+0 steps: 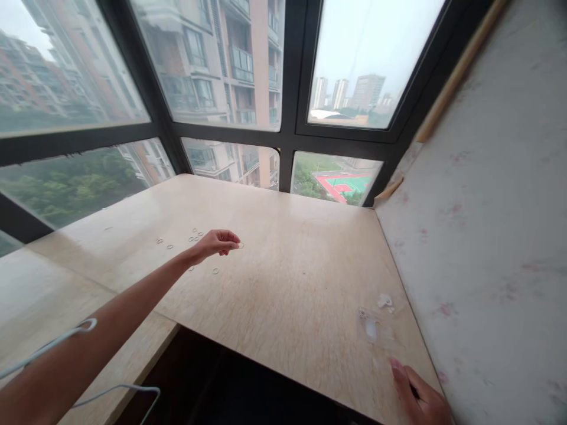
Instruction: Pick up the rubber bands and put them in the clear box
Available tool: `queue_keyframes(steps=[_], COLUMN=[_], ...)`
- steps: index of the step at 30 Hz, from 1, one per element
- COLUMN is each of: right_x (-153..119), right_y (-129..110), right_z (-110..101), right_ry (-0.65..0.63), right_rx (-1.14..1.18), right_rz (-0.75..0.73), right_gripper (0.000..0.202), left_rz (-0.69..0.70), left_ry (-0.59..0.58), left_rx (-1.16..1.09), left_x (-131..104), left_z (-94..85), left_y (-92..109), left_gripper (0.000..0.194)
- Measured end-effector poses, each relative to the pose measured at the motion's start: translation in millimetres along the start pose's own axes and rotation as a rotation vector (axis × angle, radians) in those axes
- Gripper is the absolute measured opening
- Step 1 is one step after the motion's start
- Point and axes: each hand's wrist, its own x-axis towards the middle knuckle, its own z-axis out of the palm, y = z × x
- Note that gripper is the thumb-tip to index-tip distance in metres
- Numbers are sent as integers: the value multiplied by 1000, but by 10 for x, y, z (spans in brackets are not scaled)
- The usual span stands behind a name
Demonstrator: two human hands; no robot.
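Observation:
My left hand [218,242] reaches out over the beige tabletop [274,307], its fingertips pinching a small thin ring [241,245]. Several similar rings lie loose around that hand, among them one ring [215,271] just below it and another ring [170,247] to its left. At the lower right, my right hand [419,392] rests near the table's front edge with its fingers curled closed. Whatever it may hold is hidden. Beyond it lie a clear plastic packet [374,327] and a small white piece [385,301].
Dark-framed windows [287,136] border the far side of the table. A papered wall [478,236] closes off the right. Below the front edge is a dark recess [212,378]. A pale cord [48,348] crosses near my left forearm.

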Motion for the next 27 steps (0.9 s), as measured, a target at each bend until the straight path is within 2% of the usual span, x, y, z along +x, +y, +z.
queue_keyframes(steps=[4,8,14,18,23,27], right_x=[-21,-42,-39,-30,-12,-9], right_y=[-81,-92,-132,-163,-181,-182], right_z=[44,76,74,61,52,50], right_ry=[56,98,136,153,188,180], right_rx=[-8,8,18,27,43,62], right_rz=[-35,-47,-91,-108,-155,-159], right_gripper=[50,46,43,42,40,39], left_rz=[49,90,150,247,453,583], left_ry=[-167,-283,-391,-423,-399,-429], left_rx=[-39,-111,-155,-92,123,278], left_x=[122,206,194,134,39,11], left_z=[602,1200,2049,2591,3120,3359], left_y=[241,408,643,810,944,964], left_gripper=[38,35,33,29,21,23])
